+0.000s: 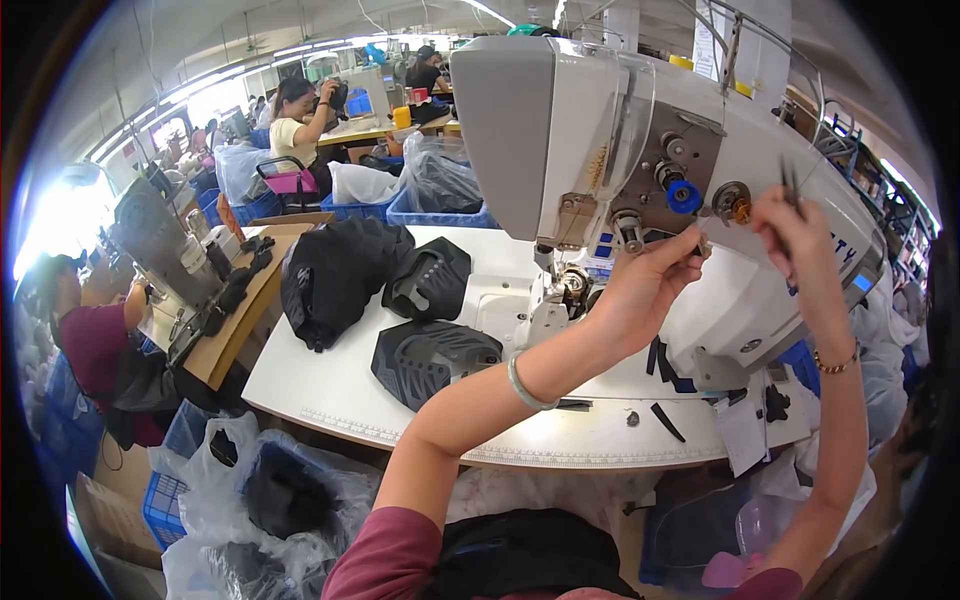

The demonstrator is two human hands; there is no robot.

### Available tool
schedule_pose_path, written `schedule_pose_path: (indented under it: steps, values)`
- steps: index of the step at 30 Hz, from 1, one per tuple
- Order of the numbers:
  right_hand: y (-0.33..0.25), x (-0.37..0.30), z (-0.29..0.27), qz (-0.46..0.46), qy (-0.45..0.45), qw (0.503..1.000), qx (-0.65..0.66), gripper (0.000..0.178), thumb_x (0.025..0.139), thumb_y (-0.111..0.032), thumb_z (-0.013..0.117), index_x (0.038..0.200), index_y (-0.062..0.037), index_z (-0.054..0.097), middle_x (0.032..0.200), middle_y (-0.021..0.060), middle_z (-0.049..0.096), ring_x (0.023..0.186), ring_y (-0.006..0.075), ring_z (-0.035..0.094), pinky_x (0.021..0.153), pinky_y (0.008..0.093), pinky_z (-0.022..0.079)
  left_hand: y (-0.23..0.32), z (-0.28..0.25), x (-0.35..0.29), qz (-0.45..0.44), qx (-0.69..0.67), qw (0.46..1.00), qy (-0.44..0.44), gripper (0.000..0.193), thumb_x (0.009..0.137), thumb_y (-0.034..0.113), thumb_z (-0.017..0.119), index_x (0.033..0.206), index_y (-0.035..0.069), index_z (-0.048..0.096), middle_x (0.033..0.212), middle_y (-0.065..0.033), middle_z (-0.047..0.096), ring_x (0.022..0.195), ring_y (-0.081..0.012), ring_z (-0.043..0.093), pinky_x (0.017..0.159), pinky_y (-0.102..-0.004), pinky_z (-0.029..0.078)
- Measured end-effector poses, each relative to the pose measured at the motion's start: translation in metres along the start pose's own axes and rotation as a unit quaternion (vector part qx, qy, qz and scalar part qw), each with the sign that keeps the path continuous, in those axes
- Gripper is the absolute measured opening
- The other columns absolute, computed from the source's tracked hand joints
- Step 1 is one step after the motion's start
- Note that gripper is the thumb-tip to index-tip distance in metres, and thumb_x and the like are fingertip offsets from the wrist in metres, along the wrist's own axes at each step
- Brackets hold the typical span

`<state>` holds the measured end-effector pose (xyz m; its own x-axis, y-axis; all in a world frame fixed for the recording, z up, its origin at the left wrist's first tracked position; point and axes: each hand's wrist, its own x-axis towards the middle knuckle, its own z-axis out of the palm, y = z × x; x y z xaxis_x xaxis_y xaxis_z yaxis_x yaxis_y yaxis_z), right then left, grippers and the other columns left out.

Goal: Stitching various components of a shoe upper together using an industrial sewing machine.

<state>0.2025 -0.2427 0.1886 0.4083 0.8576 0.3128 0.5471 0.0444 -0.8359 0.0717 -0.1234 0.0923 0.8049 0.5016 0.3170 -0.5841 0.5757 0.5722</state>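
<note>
A large white industrial sewing machine (510, 130) stands over the white table. My left hand (650, 285) is raised in front of its thread tension dials, thumb and fingers pinched together; whatever lies between them is too small to make out. Just above the fingertips sits a dial with a blue knob (683, 196). My right hand (800, 240) is closed around a thin, dark, pointed tool (791, 178), blurred, its tip upward. It is beside an orange-centred tension disc (734, 204). Black sewn fabric pieces (345, 275) and a dark patterned panel (430, 355) lie left of the needle area.
The table (330, 385) has a ruler strip along its front edge. Black strips (668, 422) and a paper tag (740, 435) lie on its right part. Bags and blue crates (165, 500) crowd the lower left. Co-workers (95, 345) sit at other machines.
</note>
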Motion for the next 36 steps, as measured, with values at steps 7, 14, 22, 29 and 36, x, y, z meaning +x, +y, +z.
schedule_pose_path:
  steps: [7, 14, 22, 29, 36]
  values:
    - [0.025, -0.016, 0.013, -0.32, 0.158, 0.854, -0.379, 0.01, 0.073, -0.002, 0.056, 0.083, -0.0011, 0.054, 0.072, 0.0115, 0.054, 0.058, 0.0284, 0.055, 0.05, 0.0351, 0.042, -0.002, 0.004, 0.002, 0.001, -0.008, 1.0, -0.009, 0.016, 0.086, 0.016, 0.062, 0.093, 0.002, 0.06, 0.086, -0.0039, 0.059, 0.078, -0.0092, 0.054, 0.073, -0.0206, 0.047]
    - [-0.012, -0.011, 0.037, -0.385, 0.144, 0.772, -0.485, 0.009, 0.07, 0.0, 0.054, 0.078, 0.0, 0.05, 0.072, 0.0133, 0.053, 0.057, 0.0305, 0.054, 0.054, 0.0375, 0.044, 0.005, 0.001, -0.001, 0.0, -0.007, 1.0, -0.002, 0.015, 0.086, 0.016, 0.063, 0.093, 0.003, 0.06, 0.084, -0.0034, 0.059, 0.075, -0.0089, 0.055, 0.072, -0.0216, 0.047]
    - [-0.004, 0.005, -0.015, -0.034, 0.03, 0.995, -0.087, 0.017, 0.068, 0.002, 0.053, 0.085, -0.0012, 0.052, 0.061, 0.0121, 0.048, 0.053, 0.0294, 0.052, 0.05, 0.0358, 0.041, 0.0, 0.003, 0.001, 0.004, -0.002, 1.0, -0.019, 0.012, 0.087, 0.015, 0.061, 0.093, 0.005, 0.06, 0.084, -0.0025, 0.06, 0.074, -0.0081, 0.055, 0.072, -0.0197, 0.048]
    - [0.034, -0.012, 0.016, -0.316, 0.155, 0.82, -0.451, 0.014, 0.074, -0.003, 0.057, 0.086, -0.001, 0.051, 0.074, 0.0141, 0.053, 0.059, 0.0322, 0.054, 0.051, 0.0346, 0.042, 0.0, 0.003, 0.001, 0.008, -0.012, 1.0, -0.017, 0.012, 0.087, 0.015, 0.061, 0.093, 0.004, 0.06, 0.085, -0.0026, 0.06, 0.075, -0.0078, 0.054, 0.072, -0.0194, 0.047]
    - [0.001, -0.006, 0.025, -0.18, 0.087, 0.955, -0.22, 0.008, 0.08, -0.007, 0.055, 0.076, -0.0006, 0.053, 0.063, 0.0106, 0.049, 0.052, 0.0147, 0.048, 0.048, 0.027, 0.036, 0.005, -0.001, -0.002, -0.001, 0.004, 1.0, -0.017, 0.012, 0.087, 0.017, 0.061, 0.092, 0.005, 0.06, 0.084, -0.0009, 0.06, 0.074, -0.0072, 0.054, 0.074, -0.0202, 0.046]
